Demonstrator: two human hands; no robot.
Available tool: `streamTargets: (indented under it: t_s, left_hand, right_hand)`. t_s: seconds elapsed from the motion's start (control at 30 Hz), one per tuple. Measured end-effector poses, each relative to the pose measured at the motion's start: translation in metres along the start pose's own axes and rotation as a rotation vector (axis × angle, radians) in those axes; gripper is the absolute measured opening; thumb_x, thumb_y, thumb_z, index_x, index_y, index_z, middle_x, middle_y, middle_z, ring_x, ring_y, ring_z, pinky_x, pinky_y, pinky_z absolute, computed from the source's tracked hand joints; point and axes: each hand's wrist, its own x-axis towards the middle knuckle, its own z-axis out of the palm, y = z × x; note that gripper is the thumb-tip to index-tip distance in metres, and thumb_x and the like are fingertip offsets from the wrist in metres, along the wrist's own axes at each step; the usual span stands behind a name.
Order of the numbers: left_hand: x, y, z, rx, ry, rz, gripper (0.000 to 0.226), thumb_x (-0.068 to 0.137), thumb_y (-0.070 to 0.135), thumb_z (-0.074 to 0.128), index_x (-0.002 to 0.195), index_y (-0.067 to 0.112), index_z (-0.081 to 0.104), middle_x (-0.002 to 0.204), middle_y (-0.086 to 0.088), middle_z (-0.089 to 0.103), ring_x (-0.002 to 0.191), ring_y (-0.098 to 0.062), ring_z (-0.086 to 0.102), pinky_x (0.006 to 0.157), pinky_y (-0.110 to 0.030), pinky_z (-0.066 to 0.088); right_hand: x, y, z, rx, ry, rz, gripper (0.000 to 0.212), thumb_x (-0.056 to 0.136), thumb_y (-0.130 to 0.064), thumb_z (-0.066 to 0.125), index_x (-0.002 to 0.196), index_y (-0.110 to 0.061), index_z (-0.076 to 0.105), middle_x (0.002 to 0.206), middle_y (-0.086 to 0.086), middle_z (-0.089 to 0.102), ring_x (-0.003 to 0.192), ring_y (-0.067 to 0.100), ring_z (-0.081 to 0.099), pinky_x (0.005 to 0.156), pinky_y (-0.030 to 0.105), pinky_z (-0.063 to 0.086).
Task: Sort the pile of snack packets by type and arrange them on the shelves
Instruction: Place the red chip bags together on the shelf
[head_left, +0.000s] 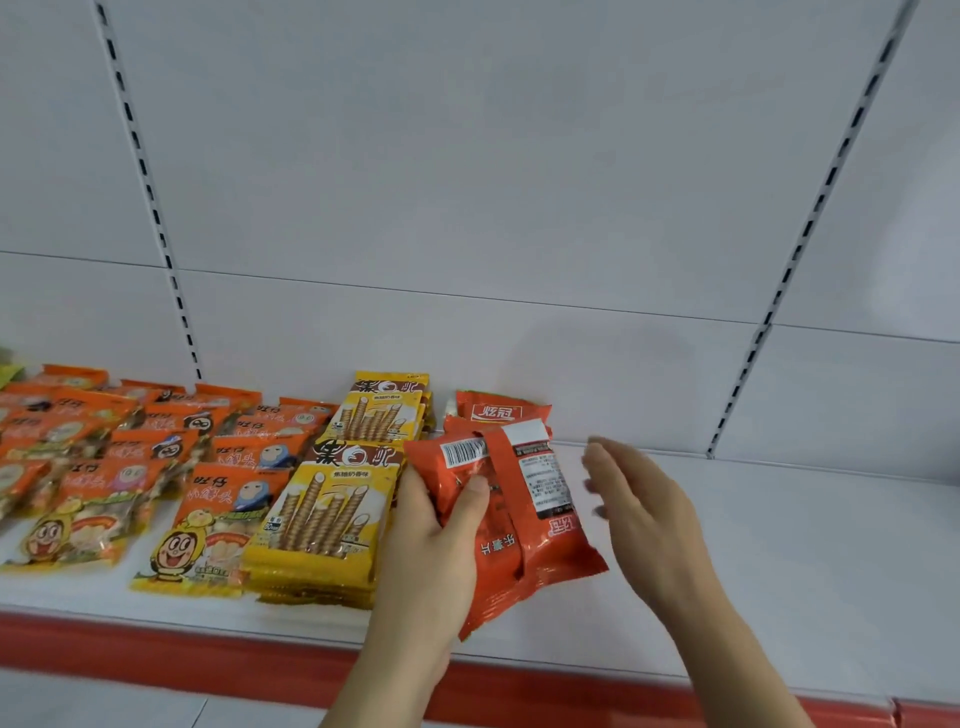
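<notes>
The left hand (436, 525) grips a red crinkly foil snack packet (511, 512), back side up, over the white metal shelf (779, 561); the right hand (641, 499) beside it is open, probably ready to turn it

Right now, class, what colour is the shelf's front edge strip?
Red front edge strip, seen best in the head view.

The orange packets (31, 431) run off the left edge; the right hand (636, 499) is motion-blurred; the red packet's (519, 514) small print is illegible.
</notes>
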Motion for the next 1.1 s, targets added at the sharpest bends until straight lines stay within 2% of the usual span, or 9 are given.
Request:
streamTargets:
  t_s: [0.1,0.23,0.33,0.4,0.57,0.73,0.83,1.0,1.1]
  left_hand:
    - [0.003,-0.002,0.010,0.085,-0.114,0.094,0.035,0.099,0.040,0.063,0.130,0.055,0.053,0.117,0.022,0.072,0.107,-0.004,0.070,0.095,-0.041,0.058]
    - [0.002,-0.001,0.021,0.117,-0.219,0.148,0.048,0.104,0.034,0.054,0.147,0.050,0.040,0.121,0.022,0.070,0.112,0.000,0.066,0.093,-0.035,0.058]
    - [-0.001,0.008,0.026,-0.083,-0.154,-0.004,0.033,0.104,0.047,0.044,0.130,0.036,0.061,0.098,0.007,0.078,0.093,-0.008,0.073,0.094,-0.044,0.058]
    - [0.000,0.014,0.027,-0.253,-0.221,-0.192,0.055,0.089,0.063,0.049,0.117,0.021,0.071,0.097,-0.015,0.078,0.083,-0.026,0.076,0.085,-0.051,0.061]
    - [0.002,0.011,0.023,-0.138,-0.295,-0.085,0.041,0.092,0.016,0.070,0.129,0.032,0.062,0.110,-0.007,0.078,0.098,-0.028,0.077,0.083,-0.052,0.062]
    - [-0.003,0.000,0.014,-0.029,-0.290,0.118,0.050,0.098,0.011,0.063,0.133,0.045,0.054,0.113,0.019,0.075,0.109,-0.008,0.072,0.086,-0.033,0.062]
    - [-0.005,-0.008,0.008,0.105,-0.318,0.200,0.047,0.098,0.022,0.065,0.130,0.055,0.056,0.127,0.022,0.066,0.119,-0.001,0.064,0.089,-0.029,0.060]
    - [-0.009,-0.023,-0.002,0.711,-0.194,0.387,0.045,0.102,0.029,0.060,0.142,0.045,0.044,0.144,0.037,0.035,0.118,0.020,0.044,0.091,0.006,0.034]
    - [-0.013,-0.042,-0.002,1.019,-0.072,0.506,0.053,0.100,0.030,0.057,0.151,0.023,0.045,0.161,0.007,0.036,0.140,-0.012,0.044,0.108,-0.019,0.039]
  right_hand:
    - [-0.024,-0.012,-0.005,0.117,-0.277,0.072,0.027,0.097,-0.046,0.057,0.099,-0.026,0.075,0.091,-0.008,0.077,0.087,0.009,0.073,0.083,0.038,0.058]
    - [-0.025,-0.007,-0.022,0.130,-0.122,-0.060,0.012,0.091,-0.022,0.072,0.099,-0.030,0.073,0.091,-0.009,0.077,0.087,0.009,0.072,0.081,0.029,0.054]
    - [-0.023,0.003,-0.035,0.103,0.008,-0.278,0.032,0.083,-0.014,0.080,0.104,-0.037,0.070,0.117,-0.010,0.070,0.114,0.007,0.063,0.094,0.025,0.048]
    - [-0.023,0.013,-0.038,0.016,-0.003,-0.440,0.032,0.082,-0.014,0.080,0.101,-0.039,0.070,0.140,-0.009,0.056,0.131,0.015,0.053,0.103,0.025,0.043]
    - [-0.025,0.030,-0.042,0.038,0.032,-0.401,0.051,0.089,0.004,0.069,0.107,-0.043,0.073,0.156,-0.015,0.038,0.142,0.010,0.041,0.113,0.040,0.041]
    - [-0.038,-0.001,-0.039,0.334,-0.138,-0.053,0.042,0.090,-0.040,0.059,0.131,-0.046,0.057,0.114,-0.017,0.072,0.104,0.009,0.071,0.090,0.034,0.058]
    - [-0.041,0.000,-0.023,0.065,-0.195,-0.097,0.060,0.087,-0.032,0.073,0.132,-0.059,0.044,0.110,-0.010,0.070,0.092,0.009,0.071,0.077,0.024,0.059]
    - [-0.039,0.026,0.002,-0.177,-0.255,-0.180,0.074,0.086,-0.031,0.077,0.146,-0.047,0.037,0.121,-0.023,0.052,0.105,-0.001,0.059,0.091,0.021,0.052]
    - [-0.043,0.032,0.023,-0.330,-0.289,-0.269,0.076,0.088,-0.040,0.066,0.154,-0.037,0.030,0.130,-0.019,0.043,0.115,-0.001,0.050,0.098,0.013,0.042]
